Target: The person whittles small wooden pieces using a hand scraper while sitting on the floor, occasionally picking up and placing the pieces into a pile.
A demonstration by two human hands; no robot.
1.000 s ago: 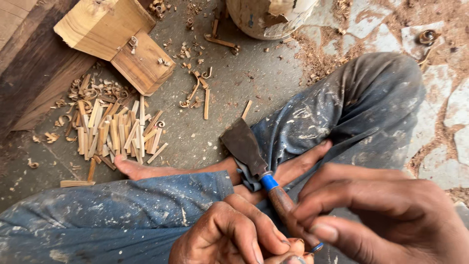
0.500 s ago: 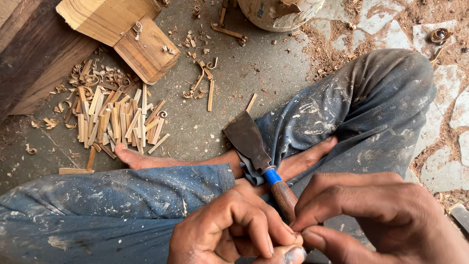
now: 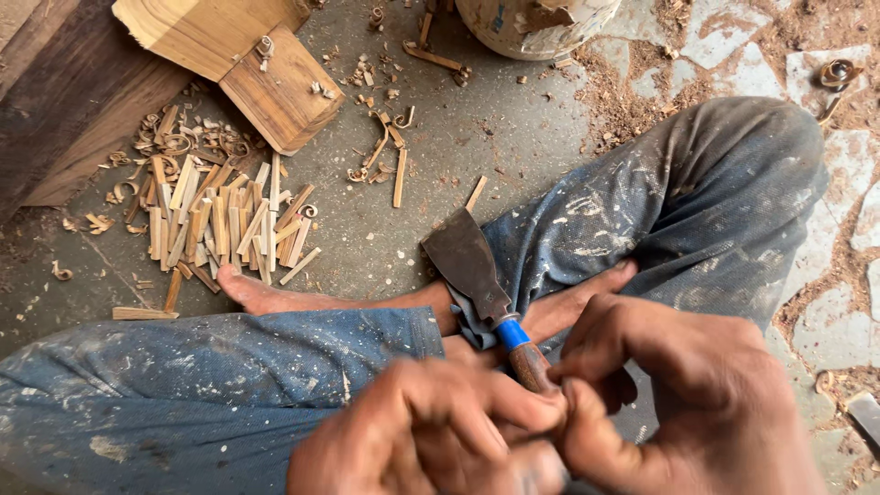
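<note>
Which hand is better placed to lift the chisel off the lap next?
Probably the right hand: its fingers pinch the chisel by its wooden handle. The left hand sits beside it, lower down.

Soft, even daylight, faint shadows, no glare; sharp floor, motion-blurred hands (image 3: 550, 431) at the bottom edge

I see a broad chisel (image 3: 469, 261) with a dark, worn flat blade, a blue collar and a brown wooden handle. It lies slanted across the crossed legs, blade pointing up-left over the floor, handle end between my fingers.
</note>
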